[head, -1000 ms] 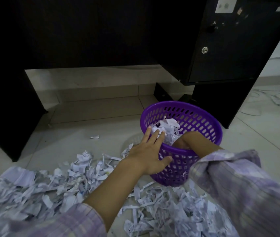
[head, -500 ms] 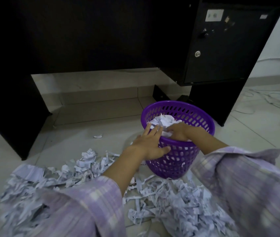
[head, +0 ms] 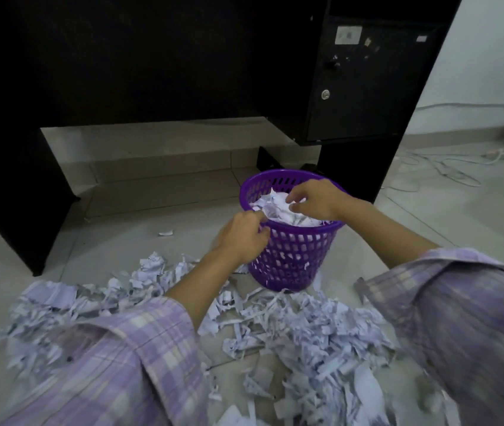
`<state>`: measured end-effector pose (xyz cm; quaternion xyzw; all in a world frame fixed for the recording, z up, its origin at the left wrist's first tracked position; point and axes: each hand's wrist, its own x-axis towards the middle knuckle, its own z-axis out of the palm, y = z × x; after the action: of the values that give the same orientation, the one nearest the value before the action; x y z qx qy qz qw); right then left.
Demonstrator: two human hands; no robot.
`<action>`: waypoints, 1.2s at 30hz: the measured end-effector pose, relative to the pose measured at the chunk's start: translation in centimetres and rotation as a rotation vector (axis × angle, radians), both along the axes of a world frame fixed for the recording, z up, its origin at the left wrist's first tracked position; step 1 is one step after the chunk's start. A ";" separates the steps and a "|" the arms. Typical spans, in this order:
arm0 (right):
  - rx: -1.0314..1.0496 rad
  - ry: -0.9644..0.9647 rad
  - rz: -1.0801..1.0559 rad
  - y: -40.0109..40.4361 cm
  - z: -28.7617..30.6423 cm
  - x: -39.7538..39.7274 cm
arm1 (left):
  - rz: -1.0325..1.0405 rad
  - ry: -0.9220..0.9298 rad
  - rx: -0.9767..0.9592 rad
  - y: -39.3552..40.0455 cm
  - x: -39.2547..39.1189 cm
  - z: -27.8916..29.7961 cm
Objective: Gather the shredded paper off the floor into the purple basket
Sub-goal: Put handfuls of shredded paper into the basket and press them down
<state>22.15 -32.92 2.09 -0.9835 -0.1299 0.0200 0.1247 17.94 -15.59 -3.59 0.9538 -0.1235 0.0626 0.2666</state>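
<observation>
The purple basket (head: pixel 294 256) stands upright on the floor in front of the dark desk, heaped with shredded paper (head: pixel 278 207). My left hand (head: pixel 241 238) is at the basket's near-left rim, thumb on top and fingers curled against the wall. My right hand (head: pixel 315 199) hovers over the basket's mouth with loosely curled fingers just above the heap, and I see nothing held in them. More shredded paper (head: pixel 299 327) lies in a wide pile on the floor between me and the basket, spreading left (head: pixel 60 305) under my sleeve.
A dark desk with a locked cabinet door (head: pixel 364 87) stands behind the basket, and its left leg panel (head: pixel 14 195) reaches the floor. One stray scrap (head: pixel 166 233) lies left of the basket. White cables (head: pixel 447 170) trail on the tiles at right.
My right hand has risen out of the basket to above its rim. The fingers of my left hand have gone from flat on the basket's side to curled at the rim.
</observation>
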 end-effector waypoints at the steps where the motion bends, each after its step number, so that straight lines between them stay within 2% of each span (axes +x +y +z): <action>1: 0.030 -0.002 -0.014 -0.1 0.1 -1.4 | 0.010 0.007 -0.025 -0.1 -1.0 -0.2; 6: 0.085 0.007 -0.058 -0.5 -1.7 -8.2 | -0.006 0.095 -0.039 -0.8 -6.4 -3.4; 10: 0.173 0.126 -0.106 -1.4 -6.3 -12.7 | -0.040 0.185 -0.058 -1.2 -10.6 -7.4; 16: 0.085 0.301 -0.182 -3.1 -14.0 -19.1 | -0.118 0.366 0.014 -0.4 -15.5 -13.0; 21: -0.026 0.537 -0.020 -3.4 -17.8 -26.0 | -0.105 0.442 0.049 1.0 -17.8 -15.1; 26: -0.096 0.747 0.175 -2.1 -20.3 -28.8 | -0.138 0.444 0.102 1.4 -19.2 -16.0; 31: -0.373 0.661 0.311 -0.3 -22.4 -30.2 | -0.154 0.432 0.129 1.8 -20.8 -16.8; 36: -0.368 0.465 0.302 0.6 -22.6 -29.1 | -0.178 0.460 0.194 3.6 -22.8 -17.7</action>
<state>-6.99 -32.33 -20.53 -0.9282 -0.2367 0.2853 -0.0332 -4.90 -12.03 -21.26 0.9495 -0.1485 -0.1917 0.1992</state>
